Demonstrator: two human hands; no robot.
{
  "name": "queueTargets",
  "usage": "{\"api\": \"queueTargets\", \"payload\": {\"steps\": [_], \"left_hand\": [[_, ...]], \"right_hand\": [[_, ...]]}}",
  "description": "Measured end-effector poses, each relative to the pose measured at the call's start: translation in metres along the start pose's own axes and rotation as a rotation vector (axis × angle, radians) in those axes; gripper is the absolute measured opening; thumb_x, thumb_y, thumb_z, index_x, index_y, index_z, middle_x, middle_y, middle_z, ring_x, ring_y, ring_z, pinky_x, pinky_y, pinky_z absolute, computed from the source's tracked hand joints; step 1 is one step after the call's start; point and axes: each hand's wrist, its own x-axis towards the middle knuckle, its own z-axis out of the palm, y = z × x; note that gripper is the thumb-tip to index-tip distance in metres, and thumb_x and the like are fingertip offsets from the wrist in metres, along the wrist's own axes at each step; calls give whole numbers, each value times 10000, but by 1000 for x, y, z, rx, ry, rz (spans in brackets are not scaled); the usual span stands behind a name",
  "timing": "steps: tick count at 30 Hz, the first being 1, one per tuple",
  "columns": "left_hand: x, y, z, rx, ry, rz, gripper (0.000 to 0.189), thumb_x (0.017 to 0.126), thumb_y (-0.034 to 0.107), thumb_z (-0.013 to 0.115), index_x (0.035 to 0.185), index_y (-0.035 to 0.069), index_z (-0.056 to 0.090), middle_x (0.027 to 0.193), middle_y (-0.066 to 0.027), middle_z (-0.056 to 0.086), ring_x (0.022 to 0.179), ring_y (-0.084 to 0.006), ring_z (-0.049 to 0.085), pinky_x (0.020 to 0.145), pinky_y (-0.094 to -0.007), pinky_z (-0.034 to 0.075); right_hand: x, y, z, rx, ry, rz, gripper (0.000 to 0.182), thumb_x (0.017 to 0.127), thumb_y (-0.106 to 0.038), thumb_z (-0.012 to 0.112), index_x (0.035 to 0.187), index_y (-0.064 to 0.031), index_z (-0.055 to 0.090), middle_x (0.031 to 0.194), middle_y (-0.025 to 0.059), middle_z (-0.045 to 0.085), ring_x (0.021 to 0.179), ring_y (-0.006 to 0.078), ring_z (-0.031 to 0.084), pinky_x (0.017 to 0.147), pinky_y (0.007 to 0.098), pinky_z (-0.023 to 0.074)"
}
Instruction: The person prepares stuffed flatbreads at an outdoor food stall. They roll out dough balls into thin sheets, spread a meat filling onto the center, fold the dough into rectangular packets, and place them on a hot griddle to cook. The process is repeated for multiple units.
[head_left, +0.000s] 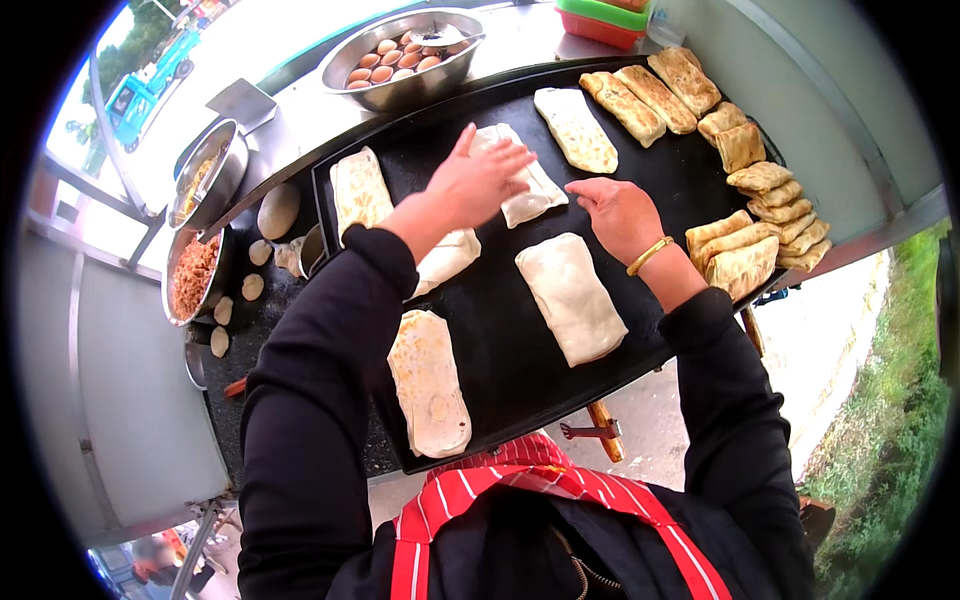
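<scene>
My left hand (480, 176), fingers spread, is over a pale folded dough parcel (534, 196) on the black griddle (487, 300). It hides part of the parcel, and I cannot tell whether the palm presses on it. At the parcel's right corner is my right hand (616, 214), its fingers drawn together; whether they pinch the dough is not visible. Below lies another pale parcel (571, 300). My left forearm partly covers a third parcel (450, 259). Lightly browned flatbreads lie at the griddle's left (360, 187), lower left (430, 386) and top (576, 131).
Browned filled flatbreads (742, 259) are stacked along the griddle's right edge. Behind stands a steel bowl (349, 56) of eggs in dark liquid. Leftward are a bowl of reddish filling (193, 281), another steel bowl (234, 169), and dough balls (279, 211). A wooden handle (606, 435) projects below.
</scene>
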Motion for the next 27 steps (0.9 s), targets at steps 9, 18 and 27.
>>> {"api": "queueTargets", "payload": {"steps": [9, 18, 27], "left_hand": [[-34, 50, 20, 45, 56, 32, 547, 974, 368, 561, 1486, 213, 453, 1601, -5, 327, 1517, -200, 211, 1156, -707, 26], [-31, 65, 14, 48, 40, 14, 484, 977, 367, 555, 1434, 210, 532, 1617, -21, 286, 1538, -218, 125, 1145, -722, -7], [-28, 59, -15, 27, -22, -9, 436, 1021, 435, 435, 1405, 290, 580, 1658, 3, 200, 1549, -243, 46, 1141, -705, -71]], "right_hand": [[3, 12, 18, -233, -53, -274, 208, 838, -51, 556, 966, -122, 702, 998, 26, 624, 1085, 248, 570, 924, 367, 486], [-3, 13, 17, -293, -93, -390, 193, 844, -100, 554, 966, -115, 703, 995, 31, 607, 1068, 228, 563, 929, 347, 470], [11, 10, 9, -397, -160, -442, 183, 827, -89, 569, 939, -99, 713, 967, 48, 613, 1091, 237, 561, 933, 352, 468]]}}
